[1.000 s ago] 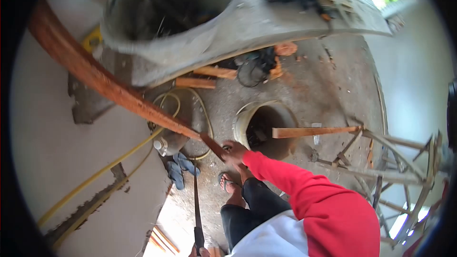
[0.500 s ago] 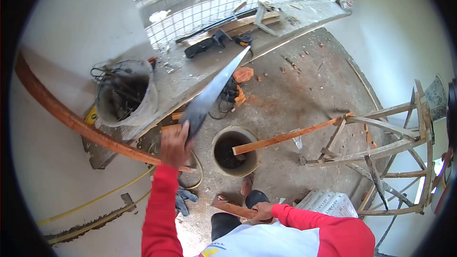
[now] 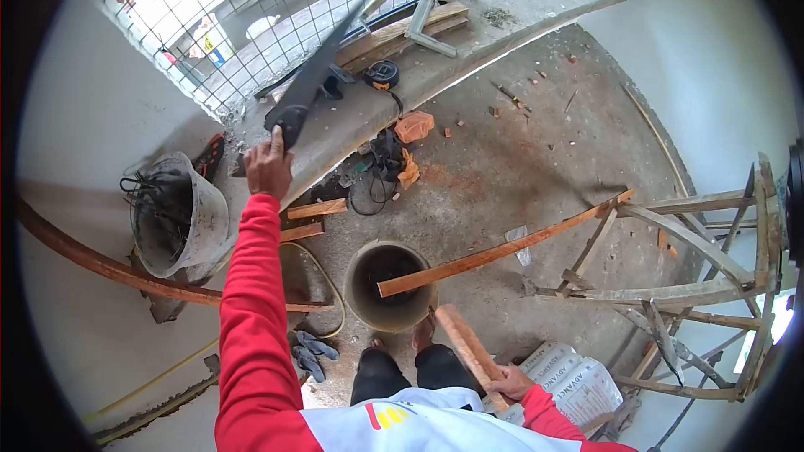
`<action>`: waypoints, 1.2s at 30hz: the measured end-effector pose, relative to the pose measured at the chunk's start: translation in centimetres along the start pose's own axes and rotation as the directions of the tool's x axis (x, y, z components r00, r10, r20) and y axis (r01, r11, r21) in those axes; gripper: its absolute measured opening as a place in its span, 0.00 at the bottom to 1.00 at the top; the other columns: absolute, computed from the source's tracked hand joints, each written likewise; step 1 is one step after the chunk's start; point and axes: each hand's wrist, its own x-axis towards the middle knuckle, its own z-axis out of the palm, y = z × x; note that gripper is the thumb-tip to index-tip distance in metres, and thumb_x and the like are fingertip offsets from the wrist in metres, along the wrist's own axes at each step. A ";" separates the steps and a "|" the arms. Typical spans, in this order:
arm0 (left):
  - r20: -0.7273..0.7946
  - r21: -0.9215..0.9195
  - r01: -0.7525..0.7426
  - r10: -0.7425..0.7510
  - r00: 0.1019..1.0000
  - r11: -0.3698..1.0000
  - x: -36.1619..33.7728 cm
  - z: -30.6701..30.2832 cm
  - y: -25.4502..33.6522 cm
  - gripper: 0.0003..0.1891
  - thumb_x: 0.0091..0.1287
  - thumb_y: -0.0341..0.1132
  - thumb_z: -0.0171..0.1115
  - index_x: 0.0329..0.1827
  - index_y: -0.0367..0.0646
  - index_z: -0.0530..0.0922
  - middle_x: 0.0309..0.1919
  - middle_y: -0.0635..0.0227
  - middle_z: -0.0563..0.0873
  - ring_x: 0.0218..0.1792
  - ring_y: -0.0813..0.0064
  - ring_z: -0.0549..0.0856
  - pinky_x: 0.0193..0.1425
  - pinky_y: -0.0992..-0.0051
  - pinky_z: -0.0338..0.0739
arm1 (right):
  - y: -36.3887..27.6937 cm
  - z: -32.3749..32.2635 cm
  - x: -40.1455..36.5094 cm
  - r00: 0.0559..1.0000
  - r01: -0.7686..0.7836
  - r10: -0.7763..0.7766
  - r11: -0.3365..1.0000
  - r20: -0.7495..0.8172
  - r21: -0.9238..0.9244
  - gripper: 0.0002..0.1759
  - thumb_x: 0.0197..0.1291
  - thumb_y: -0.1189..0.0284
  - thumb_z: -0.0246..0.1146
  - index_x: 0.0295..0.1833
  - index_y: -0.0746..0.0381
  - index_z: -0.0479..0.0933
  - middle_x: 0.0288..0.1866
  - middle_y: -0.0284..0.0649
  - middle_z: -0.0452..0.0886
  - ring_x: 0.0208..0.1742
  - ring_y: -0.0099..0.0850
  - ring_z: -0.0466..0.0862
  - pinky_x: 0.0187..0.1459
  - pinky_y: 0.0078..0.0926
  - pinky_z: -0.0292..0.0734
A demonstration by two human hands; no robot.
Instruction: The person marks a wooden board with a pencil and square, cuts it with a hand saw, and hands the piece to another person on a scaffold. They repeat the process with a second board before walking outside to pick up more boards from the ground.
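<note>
At the ledge, my left hand is closed around the dark handle of a handsaw. The saw's blade points up and away, across the wire mesh and the planks. Low in the view, my right hand grips a short reddish wooden board by its near end, tilted beside my legs. Between the hands stands a grey cylindrical bucket; a long curved wooden strip reaches over its opening.
A wooden lattice frame stands at right, near printed ADVANCE boxes. The ledge carries a tape measure and planks. A bucket of tools and a curved wooden beam are at left. Gloves lie on the floor.
My left hand has carried the saw forward and left to above the ledge. The board in my right hand has swung more upright and shifted right. My view has also shifted.
</note>
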 end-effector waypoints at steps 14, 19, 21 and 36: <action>0.351 0.061 0.249 -0.255 0.901 0.966 4.0 8.0 -15.2 0.29 0.56 0.34 0.62 0.65 0.51 0.73 0.50 0.62 0.84 0.54 0.57 0.82 0.55 0.58 0.77 | -3.7 4.4 -5.3 0.830 0.344 -0.167 0.904 -0.532 0.253 0.30 0.47 0.63 0.71 0.55 0.68 0.76 0.41 0.32 0.81 0.39 0.23 0.80 0.44 0.23 0.76; 0.032 -0.101 -0.148 0.152 0.988 0.984 -1.9 8.6 -9.5 0.33 0.63 0.42 0.64 0.71 0.47 0.66 0.63 0.54 0.74 0.63 0.50 0.73 0.67 0.53 0.65 | -10.5 8.4 -11.4 0.514 0.692 -0.367 0.711 -0.775 0.123 0.34 0.45 0.61 0.71 0.57 0.67 0.75 0.44 0.34 0.81 0.45 0.24 0.79 0.49 0.26 0.74; -0.021 -0.226 -0.330 0.334 0.942 0.917 -7.1 8.0 -4.5 0.33 0.60 0.37 0.65 0.69 0.45 0.67 0.58 0.50 0.76 0.59 0.48 0.75 0.62 0.53 0.68 | -12.8 9.3 -14.5 0.333 0.796 -0.429 0.606 -0.839 0.006 0.34 0.45 0.61 0.72 0.58 0.67 0.75 0.45 0.35 0.80 0.46 0.23 0.78 0.50 0.26 0.73; 0.794 -0.531 -0.007 0.501 0.345 0.847 -20.9 0.4 10.7 0.32 0.47 0.45 0.75 0.55 0.35 0.80 0.54 0.45 0.81 0.58 0.49 0.78 0.66 0.58 0.70 | -11.4 -0.5 -29.7 -0.364 0.880 -0.211 0.240 -0.907 -0.409 0.24 0.58 0.66 0.62 0.60 0.59 0.70 0.37 0.39 0.79 0.25 0.31 0.80 0.24 0.31 0.79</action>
